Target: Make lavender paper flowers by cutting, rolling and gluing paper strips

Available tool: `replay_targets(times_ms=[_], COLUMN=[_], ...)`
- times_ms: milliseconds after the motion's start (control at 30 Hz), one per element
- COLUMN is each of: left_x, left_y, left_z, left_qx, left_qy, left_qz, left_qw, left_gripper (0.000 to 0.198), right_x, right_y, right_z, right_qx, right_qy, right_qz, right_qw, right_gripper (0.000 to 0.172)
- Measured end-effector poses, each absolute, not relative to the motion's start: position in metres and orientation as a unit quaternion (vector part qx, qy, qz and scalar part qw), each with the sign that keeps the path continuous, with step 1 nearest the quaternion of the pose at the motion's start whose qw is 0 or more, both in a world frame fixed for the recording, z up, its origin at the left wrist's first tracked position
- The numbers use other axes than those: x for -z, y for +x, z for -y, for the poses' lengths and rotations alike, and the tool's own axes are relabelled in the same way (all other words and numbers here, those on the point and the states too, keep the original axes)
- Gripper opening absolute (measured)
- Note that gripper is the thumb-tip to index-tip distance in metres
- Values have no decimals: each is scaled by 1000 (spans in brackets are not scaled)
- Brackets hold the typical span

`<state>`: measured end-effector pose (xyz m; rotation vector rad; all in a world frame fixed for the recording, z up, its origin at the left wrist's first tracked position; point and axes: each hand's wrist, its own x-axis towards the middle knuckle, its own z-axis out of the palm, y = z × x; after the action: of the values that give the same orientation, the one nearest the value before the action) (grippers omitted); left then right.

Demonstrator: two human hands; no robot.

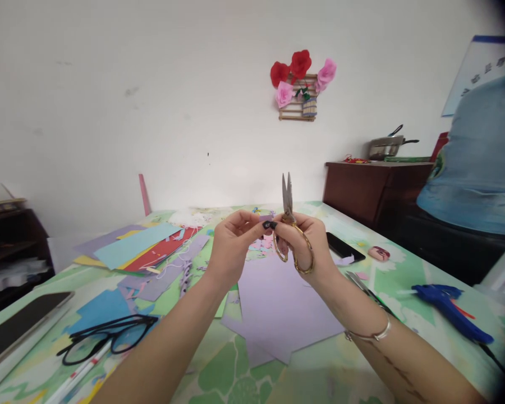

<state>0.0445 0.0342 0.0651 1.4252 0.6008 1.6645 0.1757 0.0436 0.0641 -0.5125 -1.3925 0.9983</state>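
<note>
My left hand [233, 244] and my right hand [313, 238] meet at the fingertips above the table. Pinched in the left fingers is a small piece of purple paper [266, 217], partly hidden behind the thumbs. Gold-handled scissors [288, 199] hang on my right hand, blades pointing up and slightly apart; the right thumb and fingertips also touch the paper piece. Under the hands lie sheets of purple paper [286, 303]. Beyond the fingers are small pink and purple paper scraps [261, 245]. A twisted purple paper strip [185, 278] rests left of my left wrist.
Coloured paper sheets [138, 247] and white string [185, 247] lie to the left, nearer me black glasses [109, 336] and a tablet-like device [21, 328]. On the right are a black phone [345, 247], tweezers-like metal tools [368, 289], a pink-red mouse [379, 253] and a blue glue gun [454, 308].
</note>
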Motion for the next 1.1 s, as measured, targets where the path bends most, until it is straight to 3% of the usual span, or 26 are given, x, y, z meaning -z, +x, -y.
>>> replay_targets(times_ms=[300, 600, 1000, 1100], left_x=[-71, -87, -85, -85], left_y=[42, 20, 25, 25], left_z=[-33, -30, -29, -29], left_qx=[-686, -654, -640, -640], left_qy=[551, 585, 607, 606], left_qz=[-245, -297, -264, -253], left_qw=[408, 377, 391, 399], left_gripper=[17, 14, 1, 5], right_x=[-71, -74, -69, -69], right_y=[176, 190, 184, 185], right_z=[-36, -45, -45, -46], right_qx=[-403, -74, 69, 79], right_qy=[-290, -355, -328, -328], right_qz=[668, 762, 774, 774], right_qw=[554, 536, 537, 535], right_gripper=[6, 19, 24, 22])
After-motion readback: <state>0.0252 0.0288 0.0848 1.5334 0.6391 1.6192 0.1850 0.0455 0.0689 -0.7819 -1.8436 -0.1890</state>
